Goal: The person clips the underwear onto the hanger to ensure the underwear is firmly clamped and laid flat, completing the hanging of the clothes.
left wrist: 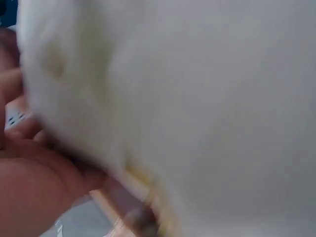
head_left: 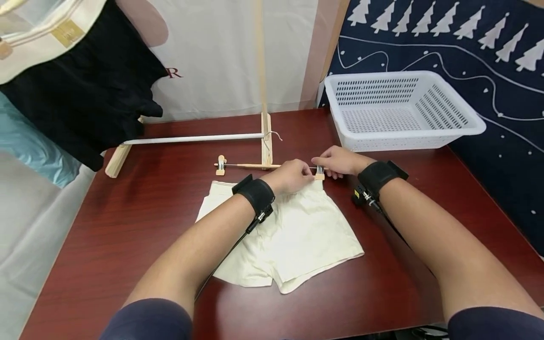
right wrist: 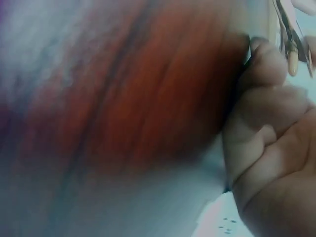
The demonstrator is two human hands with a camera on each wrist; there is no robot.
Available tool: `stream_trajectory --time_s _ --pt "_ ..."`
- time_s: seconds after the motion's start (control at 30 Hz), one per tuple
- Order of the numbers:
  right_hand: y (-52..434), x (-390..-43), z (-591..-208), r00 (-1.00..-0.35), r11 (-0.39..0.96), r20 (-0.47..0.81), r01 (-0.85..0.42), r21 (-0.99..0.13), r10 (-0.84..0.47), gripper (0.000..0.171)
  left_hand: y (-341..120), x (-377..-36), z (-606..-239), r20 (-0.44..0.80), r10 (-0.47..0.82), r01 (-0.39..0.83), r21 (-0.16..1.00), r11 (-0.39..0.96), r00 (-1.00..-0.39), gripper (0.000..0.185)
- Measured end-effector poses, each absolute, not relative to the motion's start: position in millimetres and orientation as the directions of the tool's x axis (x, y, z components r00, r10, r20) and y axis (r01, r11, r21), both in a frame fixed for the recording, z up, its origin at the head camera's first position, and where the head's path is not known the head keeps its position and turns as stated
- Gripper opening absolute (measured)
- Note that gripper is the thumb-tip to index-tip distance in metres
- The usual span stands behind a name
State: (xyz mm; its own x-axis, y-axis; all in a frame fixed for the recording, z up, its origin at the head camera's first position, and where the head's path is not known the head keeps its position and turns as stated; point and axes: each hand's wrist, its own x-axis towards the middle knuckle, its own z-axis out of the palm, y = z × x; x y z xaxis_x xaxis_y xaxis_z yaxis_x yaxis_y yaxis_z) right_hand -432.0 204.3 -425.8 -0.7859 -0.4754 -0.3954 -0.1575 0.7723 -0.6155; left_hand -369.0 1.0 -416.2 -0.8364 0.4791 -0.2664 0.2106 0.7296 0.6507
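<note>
On the dark red wooden worktop [head_left: 127, 226] my cream cotton shorts [head_left: 293, 236] lie flat, waistband away from me, the wooden clip hanger [head_left: 250, 165] running crosswise along it, where my left hand [head_left: 291, 177] and right hand [head_left: 340, 161] both pinch its right-end clip [head_left: 319, 173].

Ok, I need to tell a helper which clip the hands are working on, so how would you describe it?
On the dark red table, a wooden clip hanger lies along the waistband of the cream shorts. It carries two clips: the left clip lies free on bare table, while the right clip sits at the shorts' top right corner, pinched between the left hand and right hand.
</note>
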Motion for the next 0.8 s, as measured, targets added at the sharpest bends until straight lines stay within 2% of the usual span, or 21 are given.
stream_trajectory --time_s 0.17,0.33,0.43,0.53,0.63,0.7,0.8 --pt "196.6 -421.2 -425.5 -0.823 0.846 -0.321 -0.314 -0.431 -0.469 0.054 -38.2 -360.2 -402.9 -0.183 0.442 0.271 0.572 0.774 -0.878 0.027" --pt "189.8 -406.7 -415.7 -0.880 0.898 -0.209 -0.382 -0.219 -0.426 0.056 -110.6 -340.4 -394.4 -0.128 0.309 0.167 0.620 0.766 -0.942 0.029" --pt "174.6 -399.0 -403.7 -0.890 0.880 -0.079 -0.423 -0.217 -0.448 0.050 -155.3 -328.9 -395.3 -0.156 0.190 0.056 0.610 0.791 -0.969 0.031" --pt "147.4 -393.2 -393.1 -0.856 0.824 0.041 -0.509 -0.249 -0.516 0.038 -187.8 -320.9 -399.5 -0.227 0.119 -0.024 0.542 0.840 -0.966 0.036" --pt "111.1 -388.5 -383.9 -0.809 0.772 0.056 -0.577 -0.266 -0.585 0.027 -199.9 -314.8 -404.4 -0.288 0.130 -0.030 0.491 0.871 -0.949 0.042" --pt "84.5 -388.3 -379.8 -0.782 0.747 0.024 -0.604 -0.279 -0.623 0.018 -201.4 -311.5 -406.1 -0.303 0.141 -0.023 0.479 0.878 -0.942 0.044" --pt "45.5 -395.2 -379.1 -0.730 0.709 -0.039 -0.648 -0.278 -0.683 0.017 -202.3 -309.7 -405.0 -0.296 0.152 -0.009 0.480 0.877 -0.943 0.044"
